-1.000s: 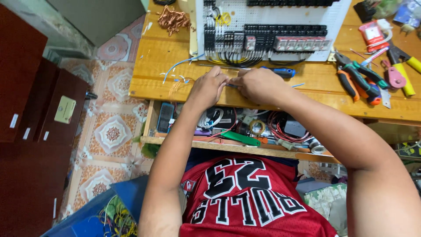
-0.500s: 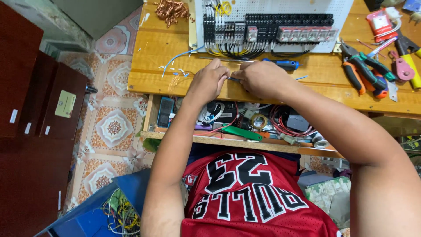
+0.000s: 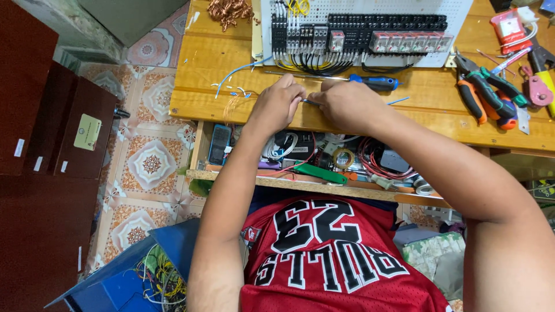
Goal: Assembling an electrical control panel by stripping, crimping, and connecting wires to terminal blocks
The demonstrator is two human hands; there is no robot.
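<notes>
My left hand (image 3: 278, 104) and my right hand (image 3: 347, 104) meet at the front of a wooden workbench (image 3: 202, 69), both pinching a thin blue wire (image 3: 311, 103) between their fingertips. Just beyond them lies a blue-handled screwdriver (image 3: 376, 82). Behind it stands a white perforated panel (image 3: 462, 17) carrying rows of black terminal blocks and relays (image 3: 358, 34) with black wires looping below. Cut blue wire pieces (image 3: 231, 89) lie left of my left hand.
Pliers and cutters (image 3: 485, 95) lie at the bench's right, with a red tape measure (image 3: 509, 26) beyond. A copper wire heap (image 3: 228, 10) sits back left. The shelf below (image 3: 312, 185) holds cables, tape and a phone (image 3: 219, 143). A dark red cabinet (image 3: 34, 144) stands left.
The view has shifted so the bench and panel sit lower in the picture. Both hands stay together on the wire at the bench's front edge.
</notes>
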